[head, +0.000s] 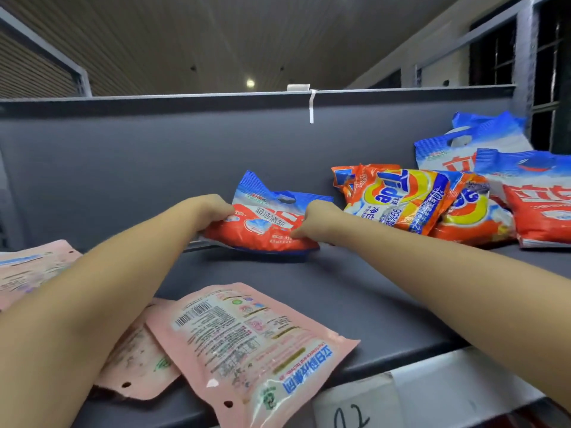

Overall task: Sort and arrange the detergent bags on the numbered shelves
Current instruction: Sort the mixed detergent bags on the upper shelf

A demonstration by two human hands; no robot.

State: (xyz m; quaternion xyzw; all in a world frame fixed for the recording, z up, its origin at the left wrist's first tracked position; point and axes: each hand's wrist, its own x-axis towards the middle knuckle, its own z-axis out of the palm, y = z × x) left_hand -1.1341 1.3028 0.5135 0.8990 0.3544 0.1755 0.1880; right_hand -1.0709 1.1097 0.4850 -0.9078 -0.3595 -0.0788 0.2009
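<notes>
Both hands, left hand (213,208) and right hand (315,220), clutch the red detergent bag (262,223) mid-shelf (355,288) by its sides; it looks soft, slumping and slippery, so gripping both ends seems wise.

We look over a dark grey back panel (123,156) with a pale metal rail (185,95) along its top edge, a strip of white tape (311,106) hanging from it. Above us runs a ribbed ceiling (216,35) with one round lamp (250,83) glowing. At the right stand grey posts (525,41) and dark barred windows (553,72). A shutter (27,72) fills the left.
</notes>
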